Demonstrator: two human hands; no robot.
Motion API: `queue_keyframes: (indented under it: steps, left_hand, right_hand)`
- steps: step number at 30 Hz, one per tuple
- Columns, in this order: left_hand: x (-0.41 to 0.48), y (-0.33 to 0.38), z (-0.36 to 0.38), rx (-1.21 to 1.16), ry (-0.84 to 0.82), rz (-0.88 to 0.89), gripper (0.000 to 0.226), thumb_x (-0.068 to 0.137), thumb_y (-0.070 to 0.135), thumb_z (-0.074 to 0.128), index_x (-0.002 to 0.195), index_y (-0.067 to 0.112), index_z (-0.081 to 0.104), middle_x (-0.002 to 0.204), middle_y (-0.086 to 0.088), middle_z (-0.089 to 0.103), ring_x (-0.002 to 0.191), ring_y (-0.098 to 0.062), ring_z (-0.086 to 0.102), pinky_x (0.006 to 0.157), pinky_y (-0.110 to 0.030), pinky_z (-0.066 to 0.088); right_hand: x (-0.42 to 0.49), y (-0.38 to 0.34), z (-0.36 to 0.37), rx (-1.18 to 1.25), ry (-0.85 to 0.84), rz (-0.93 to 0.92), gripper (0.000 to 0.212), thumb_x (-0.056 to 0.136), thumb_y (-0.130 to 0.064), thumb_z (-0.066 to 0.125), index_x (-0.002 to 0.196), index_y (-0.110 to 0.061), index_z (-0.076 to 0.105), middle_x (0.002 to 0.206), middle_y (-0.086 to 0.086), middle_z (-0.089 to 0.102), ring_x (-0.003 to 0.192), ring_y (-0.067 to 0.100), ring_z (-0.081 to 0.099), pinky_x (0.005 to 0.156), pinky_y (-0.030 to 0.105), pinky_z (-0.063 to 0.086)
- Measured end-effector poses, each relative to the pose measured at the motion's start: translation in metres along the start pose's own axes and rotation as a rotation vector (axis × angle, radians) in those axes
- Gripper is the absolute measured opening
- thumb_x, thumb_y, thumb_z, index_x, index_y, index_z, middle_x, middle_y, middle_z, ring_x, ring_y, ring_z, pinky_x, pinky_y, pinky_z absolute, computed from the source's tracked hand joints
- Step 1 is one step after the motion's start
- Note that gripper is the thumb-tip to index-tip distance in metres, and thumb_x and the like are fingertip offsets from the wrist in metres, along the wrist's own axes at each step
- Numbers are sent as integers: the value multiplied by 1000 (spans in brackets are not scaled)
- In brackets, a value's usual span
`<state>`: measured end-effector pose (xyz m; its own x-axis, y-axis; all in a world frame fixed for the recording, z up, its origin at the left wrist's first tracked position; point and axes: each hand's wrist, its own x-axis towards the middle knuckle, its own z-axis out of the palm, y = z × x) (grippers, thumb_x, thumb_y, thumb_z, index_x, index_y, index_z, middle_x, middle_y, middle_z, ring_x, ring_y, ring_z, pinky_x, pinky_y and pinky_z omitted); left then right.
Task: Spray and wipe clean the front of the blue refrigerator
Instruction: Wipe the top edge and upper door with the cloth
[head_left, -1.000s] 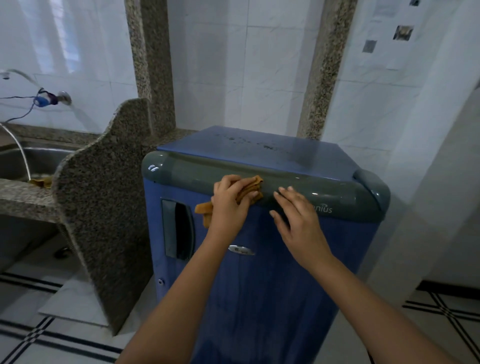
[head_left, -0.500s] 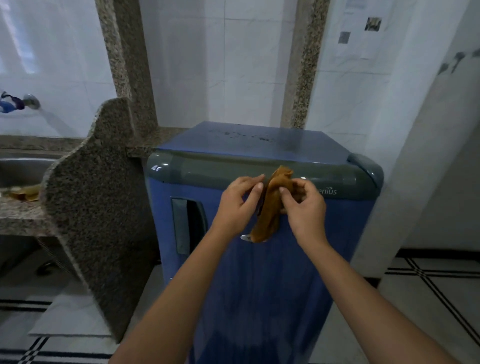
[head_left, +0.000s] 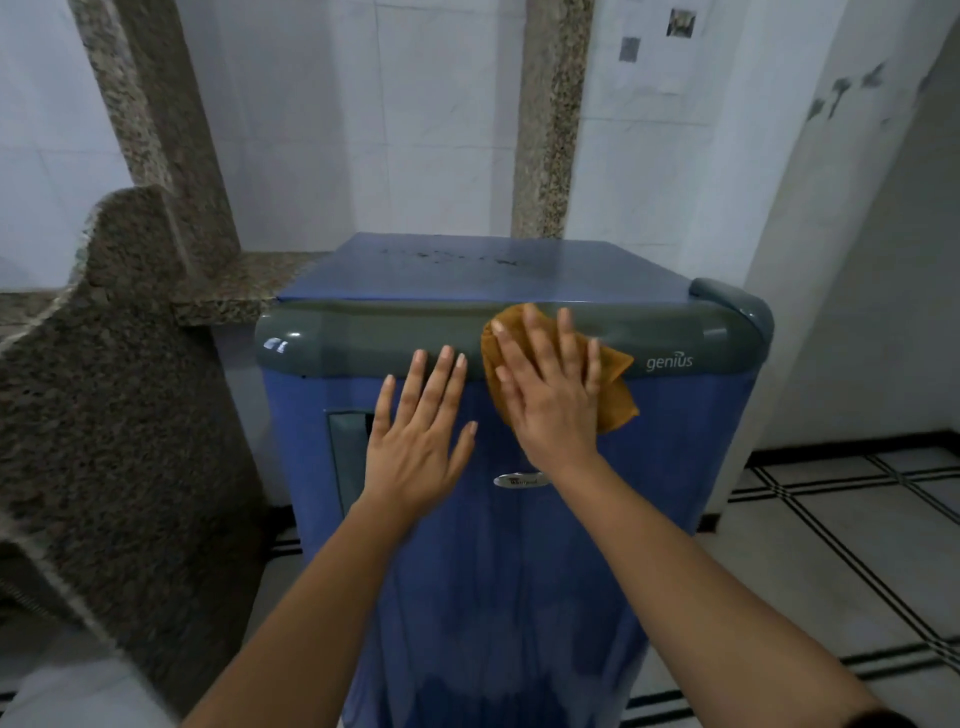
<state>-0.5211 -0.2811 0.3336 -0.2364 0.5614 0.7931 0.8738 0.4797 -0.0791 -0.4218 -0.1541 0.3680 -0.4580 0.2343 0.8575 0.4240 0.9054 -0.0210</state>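
Note:
The blue refrigerator (head_left: 498, 571) stands in front of me, with a grey-green band across the top of its door and a recessed handle at its left side. An orange cloth (head_left: 615, 387) lies flat against the door's upper right, overlapping the grey band. My right hand (head_left: 550, 395) presses it there with fingers spread straight. My left hand (head_left: 415, 436) rests flat on the door just left of it, fingers straight, holding nothing. No spray bottle is in view.
A speckled granite counter side panel (head_left: 119, 415) stands close on the fridge's left, with a granite ledge (head_left: 234, 291) behind it. A white wall (head_left: 857, 260) runs along the right. Tiled floor with black lines (head_left: 841, 561) lies to the right.
The cloth passed from my left hand through both hands into my right hand. It now lies spread flat under my right palm, further right, and my left hand has opened onto the door.

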Motion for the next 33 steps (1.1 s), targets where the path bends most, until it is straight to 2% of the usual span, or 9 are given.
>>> queue_keyframes:
  steps: [5,8,10,14,16,19,24,30,33]
  left_hand:
    - [-4,16,21,17,94,17,60,97,46,13,148,17,2,156,5,-12,143,-13,-4,114,-38,-2]
    - [-6,25,31,20,145,10,61,97,47,12,148,15,2,156,3,-12,143,-14,-4,114,-38,-2]
    - [2,31,38,41,199,33,61,97,47,12,148,14,2,156,2,-12,143,-14,-4,114,-38,-2]
    - [10,46,49,60,267,14,61,97,47,11,148,15,2,155,4,-14,143,-14,-5,114,-38,-2]
    - [12,50,53,72,296,-8,62,97,48,12,148,13,5,155,4,-13,143,-14,-4,114,-38,-1]
    - [16,62,61,109,332,45,63,97,48,10,148,13,6,156,3,-12,143,-14,-3,114,-38,-1]
    - [13,72,70,133,336,101,63,97,48,8,147,11,12,156,-3,5,143,-15,6,114,-40,2]
    - [8,71,75,143,388,124,67,95,52,6,146,9,16,153,-4,15,141,-16,15,112,-41,7]
    - [2,74,80,129,388,116,70,94,54,6,145,8,20,152,-6,18,141,-18,15,112,-43,8]
  right_hand:
    - [-18,26,20,-142,132,-131,49,100,-42,24,145,-38,5,156,-15,-3,143,14,-2,113,43,3]
    - [-16,39,18,-60,227,129,48,98,-44,18,145,-33,17,154,-9,17,143,16,3,113,43,0]
    - [-11,30,20,-51,260,182,47,98,-43,18,141,-27,27,148,-2,34,141,21,15,112,47,6]
    - [-31,57,35,-193,264,-200,48,99,-42,28,145,-30,19,153,-10,16,143,18,5,112,46,10]
    - [-41,83,33,-180,304,-153,52,98,-44,27,146,-32,11,156,-13,3,144,17,3,113,47,10]
    - [-37,84,29,-104,369,103,52,98,-44,19,146,-26,14,153,-5,15,143,21,6,113,48,7]
    - [-42,83,36,-145,344,-189,48,99,-42,20,144,-24,22,150,-3,24,142,17,9,113,48,11]
    - [-52,107,35,-70,422,15,52,96,-44,21,145,-24,17,153,-1,21,142,23,11,112,48,9]
    - [-64,99,44,-145,366,-215,52,97,-46,15,144,-25,20,152,-3,19,142,23,12,111,51,13]
